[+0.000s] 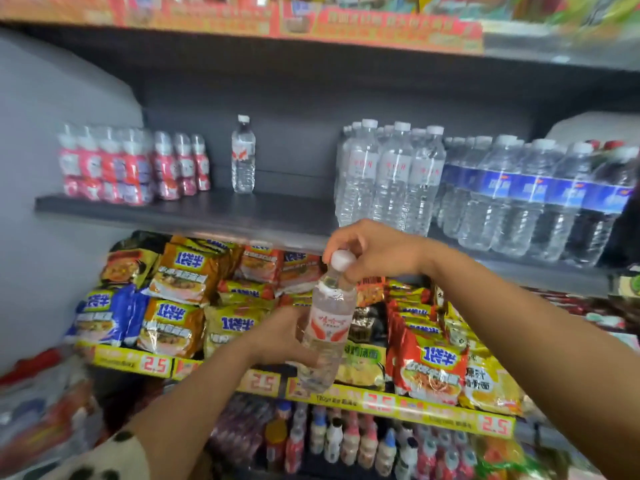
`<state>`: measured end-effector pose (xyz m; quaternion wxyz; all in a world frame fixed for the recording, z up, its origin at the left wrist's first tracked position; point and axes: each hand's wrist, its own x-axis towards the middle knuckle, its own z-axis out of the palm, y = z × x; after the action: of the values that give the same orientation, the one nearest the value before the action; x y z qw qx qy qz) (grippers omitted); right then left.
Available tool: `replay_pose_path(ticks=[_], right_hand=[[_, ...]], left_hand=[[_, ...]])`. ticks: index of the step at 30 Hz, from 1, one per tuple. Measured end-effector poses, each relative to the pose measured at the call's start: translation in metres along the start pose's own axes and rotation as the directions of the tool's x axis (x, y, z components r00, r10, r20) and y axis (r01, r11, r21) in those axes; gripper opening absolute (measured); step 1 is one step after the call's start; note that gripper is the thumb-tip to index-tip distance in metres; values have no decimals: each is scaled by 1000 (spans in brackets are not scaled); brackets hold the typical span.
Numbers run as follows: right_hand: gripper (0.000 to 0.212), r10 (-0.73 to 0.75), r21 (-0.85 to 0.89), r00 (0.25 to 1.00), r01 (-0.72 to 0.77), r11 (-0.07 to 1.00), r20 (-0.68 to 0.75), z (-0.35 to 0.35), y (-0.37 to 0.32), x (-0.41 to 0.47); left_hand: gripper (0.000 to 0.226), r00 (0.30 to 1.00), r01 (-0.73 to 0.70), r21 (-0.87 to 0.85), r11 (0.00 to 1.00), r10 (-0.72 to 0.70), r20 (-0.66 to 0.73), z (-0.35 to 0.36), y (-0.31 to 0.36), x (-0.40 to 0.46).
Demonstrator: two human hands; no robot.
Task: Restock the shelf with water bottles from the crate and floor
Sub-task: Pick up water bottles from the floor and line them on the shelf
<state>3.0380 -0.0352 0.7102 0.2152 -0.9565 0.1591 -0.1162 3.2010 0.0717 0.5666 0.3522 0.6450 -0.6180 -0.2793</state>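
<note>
Left hand (277, 336): fingers wrapped round the middle of the water bottle (327, 323).
Right hand (372, 249): fingers pinch the bottle's white cap.
Water bottle: upright, in the air before the noodle packs (180, 278); red-winged label, writing too small to read.
Price tags (155, 365): "2.5".
Shelf (194, 209): one matching bottle (243, 155) stands alone; blue-labelled bottles (526, 199) at right.

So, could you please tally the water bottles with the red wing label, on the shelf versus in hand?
Standing bottle on the shelf: 1
Held bottle in the hands, left and right: 1
Total: 2
</note>
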Motion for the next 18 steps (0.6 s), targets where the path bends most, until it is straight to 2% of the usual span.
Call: replay_pose_path(ticks=[5,12,15,18], right_hand=[[38,-90,17,990,93,996,-112,-42,-34,26],[26,-156,61,941,182,981,-300,-84,-84,73],[28,-114,37,936,134,990,-333,-90,-93,93],[40,-47,-55,963,33,998,-266,-95,-99,108]], left_hand=[[51,995,-45,27,999,48,-89,-56,38,-1],[40,982,-45,59,997,55,-179,-140,82,-6],[37,976,-59,78,995,74,-204,-172,95,-3],[35,978,-72,63,995,83,-190,-198,100,6]])
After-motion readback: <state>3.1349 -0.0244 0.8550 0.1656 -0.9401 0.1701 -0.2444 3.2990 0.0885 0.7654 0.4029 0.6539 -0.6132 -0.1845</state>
